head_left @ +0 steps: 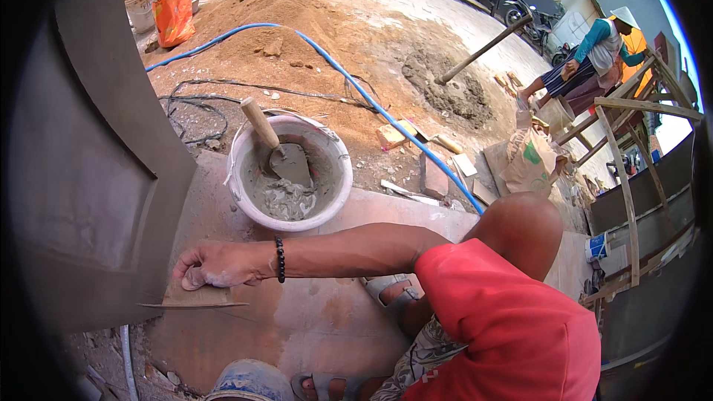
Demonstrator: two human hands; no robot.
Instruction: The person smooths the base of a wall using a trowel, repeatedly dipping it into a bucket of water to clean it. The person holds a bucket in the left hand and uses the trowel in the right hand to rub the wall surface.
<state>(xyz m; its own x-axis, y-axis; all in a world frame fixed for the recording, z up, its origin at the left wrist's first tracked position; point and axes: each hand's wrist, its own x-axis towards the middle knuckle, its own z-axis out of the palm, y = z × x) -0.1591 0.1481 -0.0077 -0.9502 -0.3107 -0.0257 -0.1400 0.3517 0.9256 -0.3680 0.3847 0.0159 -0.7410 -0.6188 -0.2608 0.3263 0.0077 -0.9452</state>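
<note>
My right hand (215, 263), with a dark bead bracelet on its wrist, reaches left to the foot of the grey plastered wall (82, 178). Its fingers are closed round the grip of a plastering float (200, 298), whose thin flat blade shows edge-on beside the wall. Just beyond my forearm stands a pale bucket (343, 178) of wet grey mortar. A trowel (291, 163) with a wooden handle leans inside it, its blade smeared with mortar. My left hand does not show.
A blue hose (319, 48) curves past a sand heap (275, 11). A shovel handle (486, 48) rises from a wet mortar pile (445, 96). A cement sack (520, 160) lies at right, near wooden scaffolding (620, 178) and a co-worker (594, 52). Another bucket (252, 380) stands near.
</note>
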